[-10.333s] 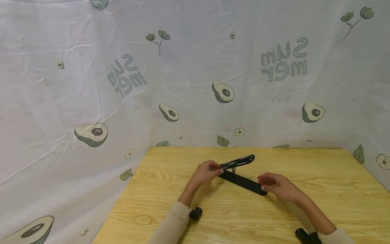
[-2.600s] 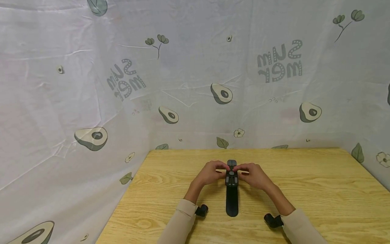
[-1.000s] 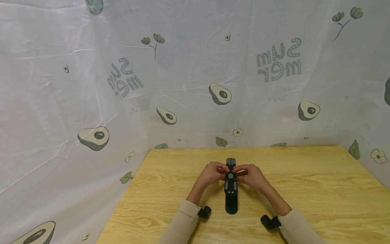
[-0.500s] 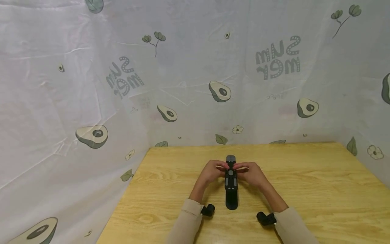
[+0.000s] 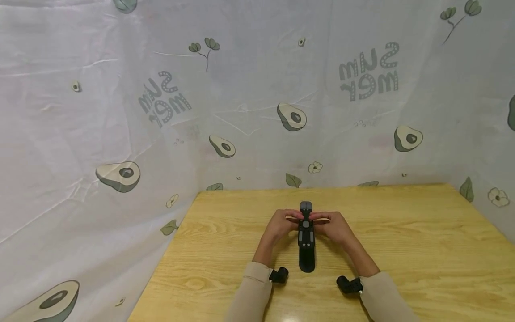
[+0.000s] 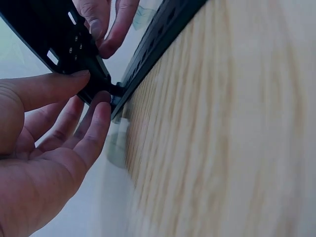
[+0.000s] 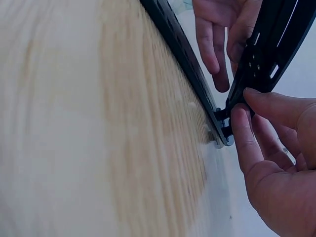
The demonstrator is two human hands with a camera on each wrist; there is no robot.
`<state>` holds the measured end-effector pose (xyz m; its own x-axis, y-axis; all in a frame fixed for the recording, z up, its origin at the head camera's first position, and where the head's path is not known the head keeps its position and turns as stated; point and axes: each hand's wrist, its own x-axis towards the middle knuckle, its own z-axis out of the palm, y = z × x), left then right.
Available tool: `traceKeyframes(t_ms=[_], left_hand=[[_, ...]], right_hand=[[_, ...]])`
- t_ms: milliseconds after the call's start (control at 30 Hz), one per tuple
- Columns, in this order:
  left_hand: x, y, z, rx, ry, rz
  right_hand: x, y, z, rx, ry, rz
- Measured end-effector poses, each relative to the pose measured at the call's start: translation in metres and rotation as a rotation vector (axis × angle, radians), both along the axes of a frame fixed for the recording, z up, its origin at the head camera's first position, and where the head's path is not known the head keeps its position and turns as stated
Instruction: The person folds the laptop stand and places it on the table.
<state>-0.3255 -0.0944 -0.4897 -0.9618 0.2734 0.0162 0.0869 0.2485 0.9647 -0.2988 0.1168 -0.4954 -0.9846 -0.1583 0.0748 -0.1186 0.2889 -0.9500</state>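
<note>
- starting at the near edge, two beige sleeves (image 5: 251, 295) are seen coming up onto the wooden table (image 5: 402, 250), each wrist carrying a small black camera (image 5: 279, 275).
- a black folding stand (image 5: 306, 237) is laid lengthwise in the middle of the table, between the two forearms, its long base strip resting flat on the wood and pointing from near to far.
- the stand's upper plate is raised off the base at the far end; in the wrist views it is shown tilted up from a hinge at the base's end, with slots and small screws visible on it.
- the left hand (image 5: 280, 223) is held just left of the stand, and the edge of the raised plate by the hinge is pinched between its thumb and fingertips (image 6: 101, 111); the fingers are only lightly bent.
- the right hand (image 5: 334, 225) is held just right of the stand, mirroring the other, and the same hinge area is pinched between its thumb and fingertips (image 7: 241, 118).
- the two hands are nearly met over the stand, with only its narrow width between them.
- beyond the far table edge, a pale cloth backdrop (image 5: 257, 103) printed with avocados, leaves and mirrored lettering is hung on the far and left sides.
</note>
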Motion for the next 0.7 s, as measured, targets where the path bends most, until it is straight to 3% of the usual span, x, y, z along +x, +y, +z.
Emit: traceKeyframes(t_ms=[267,700], left_hand=[[0.001,0.002,-0.005,0.026,-0.005,0.028],[0.006,0.001,-0.009,0.030,-0.025,0.036]], right_hand=[[0.000,-0.002,-0.004,-0.018,-0.042,-0.045],[0.000,-0.002,-0.010,-0.088,-0.052,-0.022]])
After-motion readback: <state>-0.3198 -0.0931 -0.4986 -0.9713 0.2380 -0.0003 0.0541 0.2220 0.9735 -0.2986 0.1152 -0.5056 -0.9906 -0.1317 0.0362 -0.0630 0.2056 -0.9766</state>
